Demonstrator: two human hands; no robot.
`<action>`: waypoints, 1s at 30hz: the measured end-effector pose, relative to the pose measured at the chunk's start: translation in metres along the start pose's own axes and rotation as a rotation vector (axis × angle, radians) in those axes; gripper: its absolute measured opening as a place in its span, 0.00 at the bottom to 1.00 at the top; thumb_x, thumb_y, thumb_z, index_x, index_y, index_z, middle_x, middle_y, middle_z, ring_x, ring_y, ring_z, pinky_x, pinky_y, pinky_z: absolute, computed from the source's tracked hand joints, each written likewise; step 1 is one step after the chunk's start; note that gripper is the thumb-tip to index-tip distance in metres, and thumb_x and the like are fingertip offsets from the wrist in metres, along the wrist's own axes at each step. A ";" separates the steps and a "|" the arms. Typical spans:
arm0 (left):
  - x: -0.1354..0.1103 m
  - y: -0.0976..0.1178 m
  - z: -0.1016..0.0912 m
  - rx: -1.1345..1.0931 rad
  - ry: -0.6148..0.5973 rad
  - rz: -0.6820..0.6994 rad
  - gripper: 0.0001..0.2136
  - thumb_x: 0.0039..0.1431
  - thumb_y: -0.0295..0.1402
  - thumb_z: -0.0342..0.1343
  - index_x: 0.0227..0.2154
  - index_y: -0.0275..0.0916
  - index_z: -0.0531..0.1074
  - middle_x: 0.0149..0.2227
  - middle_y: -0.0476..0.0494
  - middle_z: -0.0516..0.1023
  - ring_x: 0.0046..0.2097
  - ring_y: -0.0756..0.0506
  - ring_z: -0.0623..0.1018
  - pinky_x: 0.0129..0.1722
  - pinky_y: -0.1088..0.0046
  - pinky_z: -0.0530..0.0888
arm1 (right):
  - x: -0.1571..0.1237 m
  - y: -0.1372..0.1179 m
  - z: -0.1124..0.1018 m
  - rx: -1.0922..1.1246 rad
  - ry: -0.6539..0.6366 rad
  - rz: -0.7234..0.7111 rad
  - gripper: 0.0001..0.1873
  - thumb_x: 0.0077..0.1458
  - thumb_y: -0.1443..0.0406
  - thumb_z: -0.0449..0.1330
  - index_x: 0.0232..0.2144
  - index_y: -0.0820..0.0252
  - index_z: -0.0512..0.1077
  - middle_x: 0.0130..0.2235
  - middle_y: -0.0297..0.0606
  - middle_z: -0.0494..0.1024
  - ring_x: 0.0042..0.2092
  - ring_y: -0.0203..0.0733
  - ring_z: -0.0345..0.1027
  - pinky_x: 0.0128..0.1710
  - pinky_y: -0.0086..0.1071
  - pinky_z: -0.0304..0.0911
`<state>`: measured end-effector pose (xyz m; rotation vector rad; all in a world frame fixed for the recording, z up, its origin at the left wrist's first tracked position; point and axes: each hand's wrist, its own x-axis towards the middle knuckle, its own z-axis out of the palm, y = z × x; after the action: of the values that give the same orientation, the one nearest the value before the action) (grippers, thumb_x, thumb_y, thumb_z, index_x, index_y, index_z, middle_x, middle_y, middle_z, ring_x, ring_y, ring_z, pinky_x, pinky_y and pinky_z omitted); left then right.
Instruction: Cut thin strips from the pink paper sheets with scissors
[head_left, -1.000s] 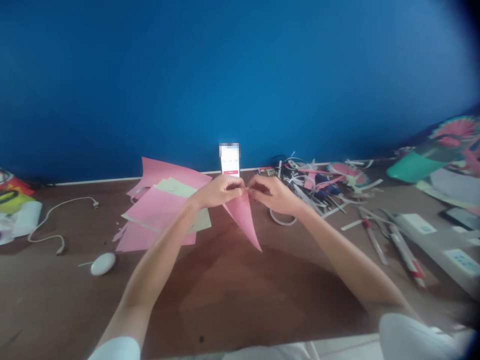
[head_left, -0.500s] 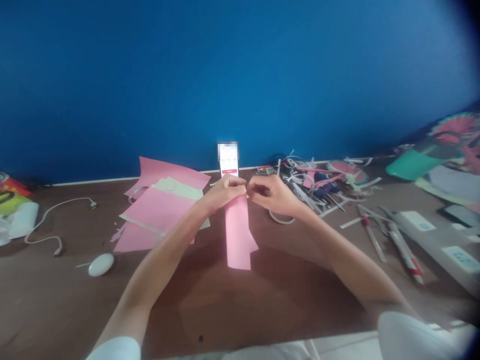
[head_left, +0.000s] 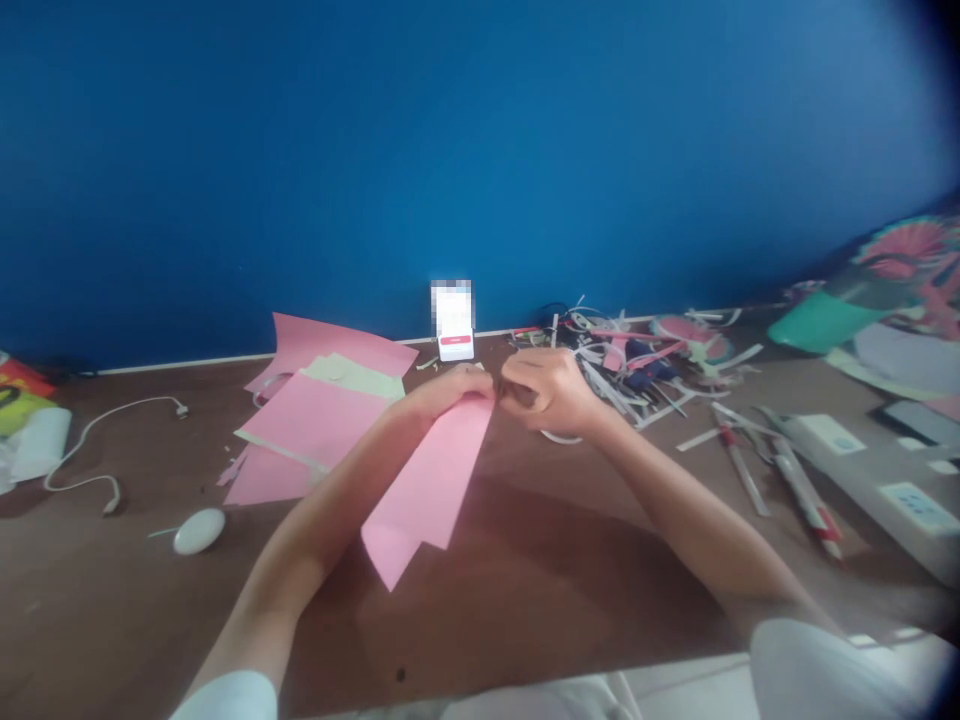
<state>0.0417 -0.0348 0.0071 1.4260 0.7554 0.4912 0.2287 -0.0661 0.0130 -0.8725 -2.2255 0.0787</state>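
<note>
A folded piece of pink paper (head_left: pixel 435 480) hangs slanting down to the left over the brown tabletop. My left hand (head_left: pixel 454 388) is closed on its upper end, the fingers bent over the edge. Right beside the paper's top right corner is my right hand (head_left: pixel 546 390), its fingers curled and pinched together. Whether they grip that corner or something small is hidden. The lower end of the paper is uneven, with a pointed flap at the left.
Pink and pale green sheets (head_left: pixel 322 420) lie on the left. A phone (head_left: pixel 453 320) leans against the blue wall. Cut paper strips (head_left: pixel 637 360) are heaped at the right, near a pen (head_left: pixel 810 500) and a power strip (head_left: pixel 877 480). A white mouse (head_left: pixel 199 531) sits at left.
The pink paper has swung from hanging nearly straight toward me to slanting down to the left, and its pointed flap now shows at the left. Both hands stay close together.
</note>
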 end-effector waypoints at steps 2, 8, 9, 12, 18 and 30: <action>-0.008 0.008 0.000 0.024 -0.097 0.007 0.10 0.46 0.31 0.54 0.14 0.36 0.63 0.17 0.51 0.61 0.21 0.54 0.59 0.20 0.74 0.54 | 0.000 0.010 -0.005 -0.002 0.055 0.080 0.06 0.45 0.70 0.55 0.19 0.58 0.63 0.22 0.33 0.67 0.26 0.35 0.56 0.28 0.32 0.50; -0.021 0.024 -0.014 0.240 -0.043 0.091 0.09 0.54 0.38 0.56 0.26 0.36 0.72 0.25 0.49 0.71 0.26 0.52 0.68 0.26 0.76 0.62 | 0.007 0.026 -0.007 0.342 0.127 0.400 0.08 0.56 0.63 0.54 0.33 0.60 0.71 0.28 0.37 0.75 0.26 0.35 0.65 0.27 0.30 0.58; -0.020 0.024 -0.017 0.319 -0.035 0.118 0.10 0.54 0.38 0.57 0.28 0.36 0.74 0.28 0.47 0.74 0.31 0.51 0.71 0.30 0.75 0.65 | 0.008 0.026 -0.004 0.411 0.110 0.424 0.09 0.56 0.62 0.55 0.35 0.61 0.71 0.29 0.37 0.76 0.26 0.36 0.66 0.26 0.30 0.59; -0.014 0.020 -0.024 0.440 0.002 0.219 0.12 0.58 0.40 0.55 0.37 0.37 0.76 0.40 0.43 0.77 0.43 0.46 0.73 0.44 0.71 0.67 | 0.009 0.027 0.004 0.499 0.104 0.434 0.09 0.53 0.65 0.55 0.37 0.61 0.71 0.30 0.37 0.77 0.27 0.36 0.67 0.27 0.30 0.61; -0.014 0.020 -0.023 0.477 0.094 0.290 0.13 0.62 0.39 0.50 0.42 0.39 0.74 0.43 0.43 0.76 0.45 0.46 0.73 0.47 0.68 0.65 | 0.006 0.032 0.009 0.482 0.123 0.503 0.07 0.48 0.70 0.51 0.25 0.60 0.69 0.21 0.31 0.69 0.22 0.33 0.60 0.23 0.28 0.55; -0.012 0.018 -0.031 0.419 0.189 0.341 0.12 0.60 0.40 0.53 0.39 0.38 0.74 0.44 0.41 0.77 0.46 0.45 0.74 0.47 0.67 0.67 | 0.003 0.043 0.007 0.611 0.207 0.548 0.12 0.46 0.69 0.47 0.13 0.58 0.55 0.16 0.31 0.52 0.21 0.33 0.45 0.21 0.30 0.40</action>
<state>0.0140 -0.0201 0.0272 1.9352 0.7982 0.7706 0.2474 -0.0298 -0.0031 -1.0439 -1.5708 0.8364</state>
